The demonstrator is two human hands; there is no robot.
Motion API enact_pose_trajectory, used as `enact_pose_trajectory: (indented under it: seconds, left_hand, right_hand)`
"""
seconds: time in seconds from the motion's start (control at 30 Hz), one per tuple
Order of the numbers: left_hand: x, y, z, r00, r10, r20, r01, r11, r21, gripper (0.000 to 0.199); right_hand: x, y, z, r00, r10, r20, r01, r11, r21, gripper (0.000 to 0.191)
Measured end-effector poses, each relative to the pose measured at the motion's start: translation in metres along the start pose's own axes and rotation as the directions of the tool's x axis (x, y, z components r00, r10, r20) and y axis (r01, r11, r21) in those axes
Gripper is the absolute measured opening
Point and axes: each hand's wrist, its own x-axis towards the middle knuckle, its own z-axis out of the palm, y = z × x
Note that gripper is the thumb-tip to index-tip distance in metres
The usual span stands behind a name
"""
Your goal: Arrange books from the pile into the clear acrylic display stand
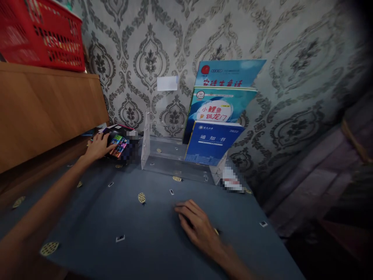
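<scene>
At the left of the table my left hand (99,146) lies with fingers spread on a stack of dark, glossy books or boxes (122,130). A colourful picture (119,146) shows on the item beside its thumb. My right hand (198,223) hovers over or rests on the tablecloth; its fingers are loosely bent, thumb apart, with nothing in them. Beyond it stands a clear acrylic tiered rack (146,146). On the rack's right side lean a blue booklet (214,144), a teal book (223,105) and, at the back, another blue book (230,72).
A grey-blue patterned cloth (96,217) covers the table. To the left is a wooden cabinet (49,112) with a red plastic basket (43,37) on top. A blurred white item (231,179) lies right of the rack. Patterned wallpaper is behind; a pale curtain (314,167) hangs right.
</scene>
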Motion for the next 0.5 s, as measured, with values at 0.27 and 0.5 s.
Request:
enact_pose_trajectory:
  seconds: [0.27, 0.5]
  left_hand:
    - [-0.004, -0.01, 0.001, 0.953, -0.303, -0.017, 0.288, 0.92, -0.264, 0.105]
    - [-0.011, -0.045, 0.007, 0.921, -0.386, 0.049, 0.326, 0.696, -0.64, 0.057]
  right_hand:
    - [-0.001, 0.001, 0.001, 1.0, 0.008, 0.023, -0.008, 1.0, 0.02, 0.026]
    - [0.0, 0.0, 0.0, 1.0, 0.008, 0.023, -0.009, 1.0, 0.022, 0.024]
